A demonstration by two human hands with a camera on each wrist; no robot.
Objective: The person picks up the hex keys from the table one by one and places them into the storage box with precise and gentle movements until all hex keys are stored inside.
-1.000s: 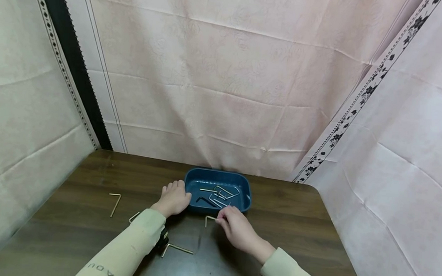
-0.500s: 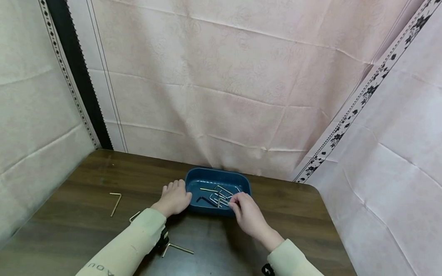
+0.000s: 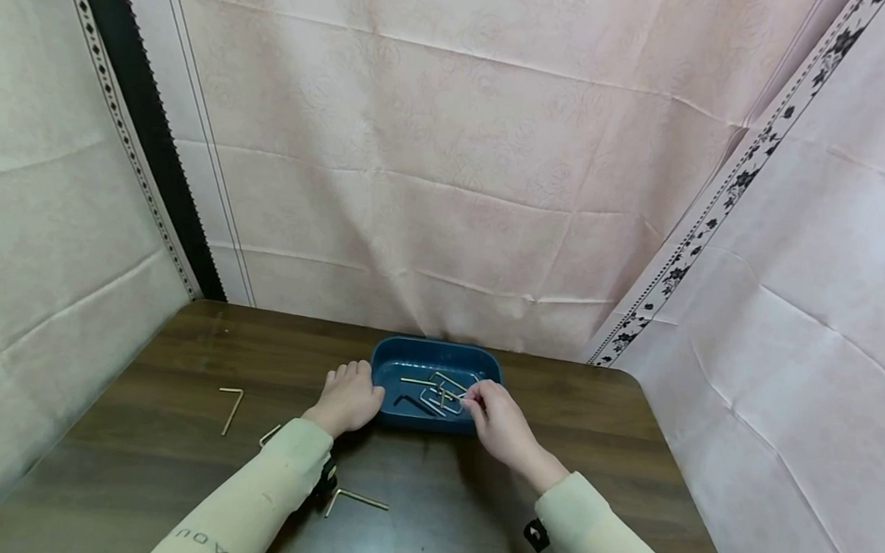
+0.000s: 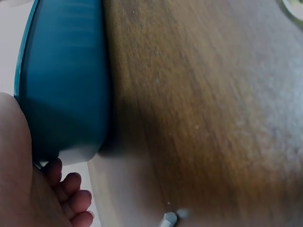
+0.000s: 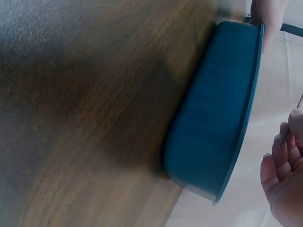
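Two bare hands in pale green sleeves work at a dark blue rectangular plastic tray (image 3: 476, 358) on a brown wood-grain counter (image 3: 576, 459). The left hand (image 3: 348, 397) grips the left end of the tray, thumb on the near side and fingers bent around the end wall. The right hand (image 3: 501, 423) pinches a thin gold-coloured L-shaped metal hex key (image 5: 284, 138) between thumb and fingers; the key is over the right part of the tray interior, and whether it touches the keys below cannot be told. The tray stands flat, near the rear edge of the counter. Inside it lie a black L-shaped key (image 3: 410, 402), a gold-coloured rod (image 3: 416, 381) and several overlapping silver-coloured keys; their exact count is unclear. Three further pieces lie on the counter: one gold-coloured L-shaped key (image 3: 233, 412) at far left, well apart from the tray; one partly hidden bent key (image 3: 269, 435) beside the left sleeve (image 3: 250, 500); and one larger gold-coloured L-shaped key (image 3: 363, 499) in front of the tray, near the left wrist. A pale pink cloth (image 3: 492, 187) with fold creases hangs behind the counter.
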